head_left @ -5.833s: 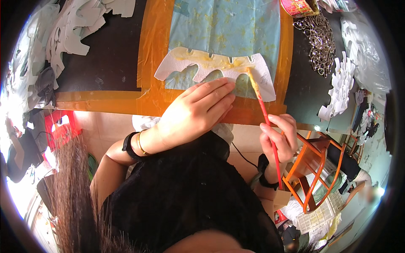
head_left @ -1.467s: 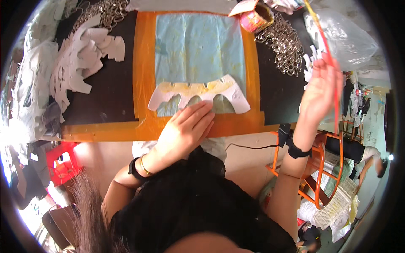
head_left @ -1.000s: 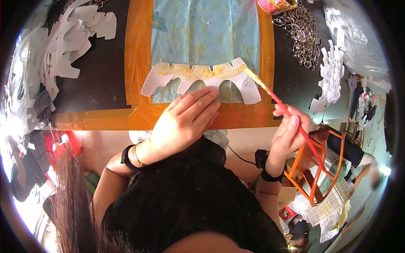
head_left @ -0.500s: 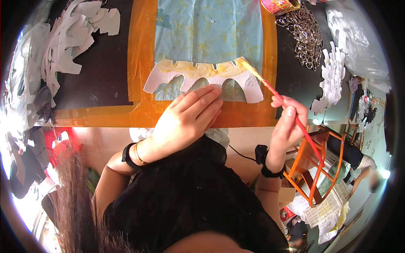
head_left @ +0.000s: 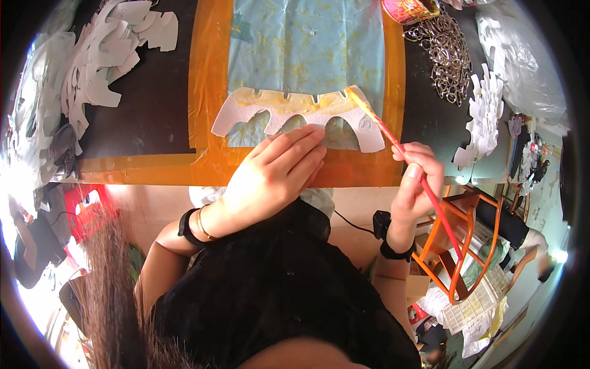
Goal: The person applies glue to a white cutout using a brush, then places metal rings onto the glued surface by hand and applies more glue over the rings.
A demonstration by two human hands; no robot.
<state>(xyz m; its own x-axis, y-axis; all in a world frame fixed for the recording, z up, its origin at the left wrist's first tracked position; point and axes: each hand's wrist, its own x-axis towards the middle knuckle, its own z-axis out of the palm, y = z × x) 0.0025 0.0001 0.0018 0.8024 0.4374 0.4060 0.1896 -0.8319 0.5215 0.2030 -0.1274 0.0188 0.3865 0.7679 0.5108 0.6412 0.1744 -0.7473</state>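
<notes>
A white cut piece [head_left: 369, 132] with scalloped lower edge and small notches on top lies on a blue sheet [head_left: 307, 49] smeared with yellow. Yellowish glue coats its upper band. My left hand [head_left: 273, 169] lies flat, fingers stretched out together, fingertips on the piece's lower middle edge. Closed around a red-handled brush [head_left: 387, 134] is my right hand [head_left: 421, 181], off the table's near edge. The brush's yellow-coated tip touches the piece's upper right part, and its handle slants down past the hand.
Orange-brown tape [head_left: 209, 74] borders the sheet on the black table [head_left: 153, 117]. White cut pieces [head_left: 110, 55] are heaped at the left, with another stack [head_left: 482, 120] at the right. Metal rings [head_left: 445, 55] lie near an open can [head_left: 409, 9]. An orange chair [head_left: 458, 246] stands at lower right.
The brush tip has slid slightly left along the piece's top edge. My right hand has shifted a little left, and the handle tilts more steeply. My left hand stays in place.
</notes>
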